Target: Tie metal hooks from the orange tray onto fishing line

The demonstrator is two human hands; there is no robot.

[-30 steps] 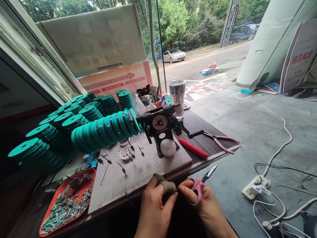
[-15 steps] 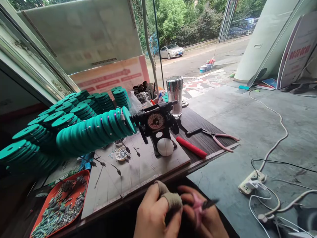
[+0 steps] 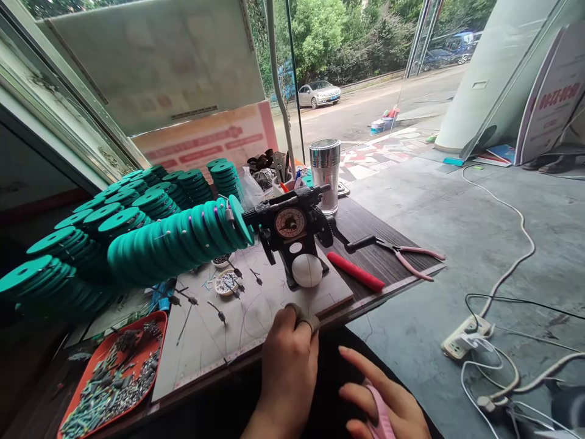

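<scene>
Two hands are seen at the surface's (image 3: 365, 292) near edge. The left hand (image 3: 287, 366), a sleeve on one finger, is curled at the board's (image 3: 256, 317) rim. Pink scissors (image 3: 379, 417) are gripped in the right hand (image 3: 384, 408), forefinger extended.

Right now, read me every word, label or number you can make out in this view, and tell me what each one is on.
No text reads cleanly.
White leaning sign board: a row of red digits, seen upside down and too blurred to quote.
Pink banner behind the green spools: red bars with lettering, too small to read.
Round dial on the black winder: marks around its rim, too small to read.
Parked car outside: number plate unreadable.
</scene>
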